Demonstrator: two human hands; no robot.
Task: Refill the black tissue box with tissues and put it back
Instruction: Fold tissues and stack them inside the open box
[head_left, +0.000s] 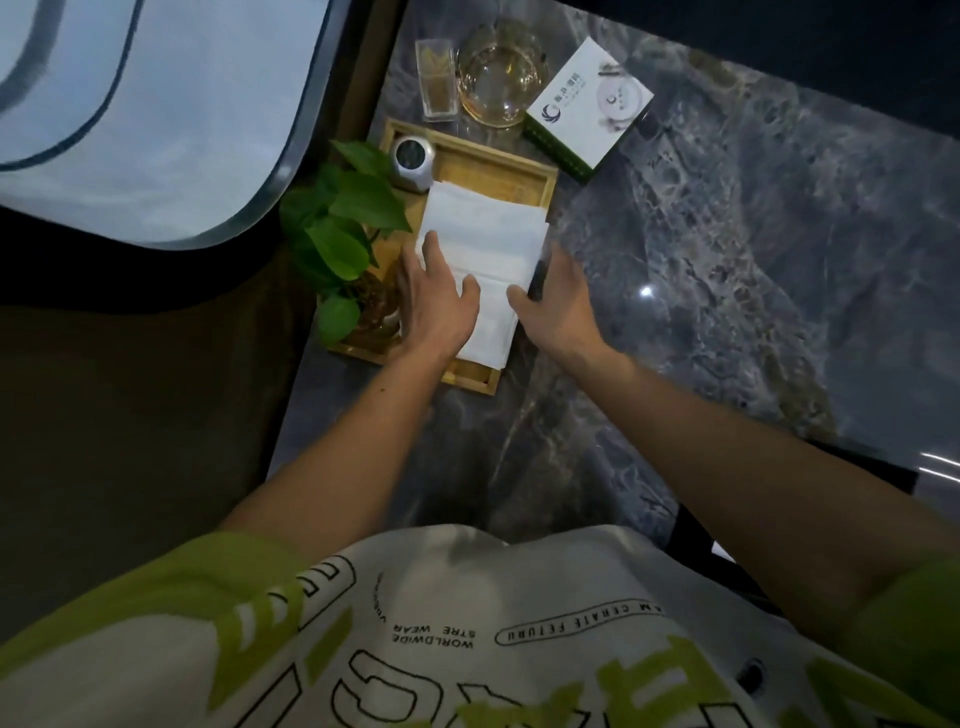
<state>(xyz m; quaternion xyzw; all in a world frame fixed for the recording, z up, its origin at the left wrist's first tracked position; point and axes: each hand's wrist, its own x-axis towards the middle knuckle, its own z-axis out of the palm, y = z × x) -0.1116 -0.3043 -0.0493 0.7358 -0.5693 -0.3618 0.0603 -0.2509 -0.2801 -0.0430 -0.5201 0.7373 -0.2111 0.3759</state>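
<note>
Tissues (483, 244) were steadied on the tray (519, 171), the left hand's (434, 301) fingers spread flat on them and the right hand's (558, 306) too blurred to tell. No black box could be made out. Loading seemed underway, and squaring the stack was judged necessary next.

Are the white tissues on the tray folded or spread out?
Folded: the tissues lie as a flat stack with a crease across, over the wooden tray.

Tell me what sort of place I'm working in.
Probably a lounge or private hospitality room: a dark marble table carries a wooden tray with a leafy plant, a glass ashtray stands beyond the tray, and a padded seat sits alongside.
</note>
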